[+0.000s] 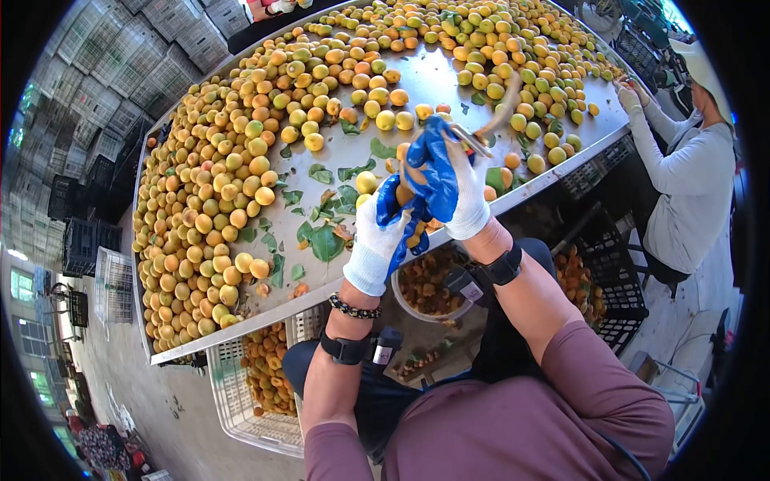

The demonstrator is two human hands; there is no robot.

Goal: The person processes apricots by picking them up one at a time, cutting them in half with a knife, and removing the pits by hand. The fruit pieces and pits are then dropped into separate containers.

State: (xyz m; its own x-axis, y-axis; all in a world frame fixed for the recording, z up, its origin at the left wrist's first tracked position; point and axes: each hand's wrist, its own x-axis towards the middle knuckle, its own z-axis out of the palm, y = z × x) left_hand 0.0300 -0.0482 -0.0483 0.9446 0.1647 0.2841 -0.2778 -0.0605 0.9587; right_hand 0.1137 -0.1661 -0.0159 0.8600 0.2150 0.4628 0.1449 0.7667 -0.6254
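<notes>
Both my hands wear white gloves with blue-coated fingers and meet above the near edge of the metal table (309, 180). My left hand (382, 232) is closed round an apricot (404, 193), which its fingers partly cover. Pressed close against it, my right hand (451, 176) is closed on a metal hand tool (472, 142). From the tool a curved tan part (504, 108) sticks up, blurred; its working end is hidden by the gloves. Loose apricots (216, 208) and green leaves (327, 243) lie on the table around my hands.
Below the table edge stand a white bucket (396, 280) of orange fruit pieces, a white crate (233, 401) holding halved fruit and a black crate (618, 272). A co-worker (694, 168) sits at the right side. Another person's gloved hand (281, 6) shows at the far edge.
</notes>
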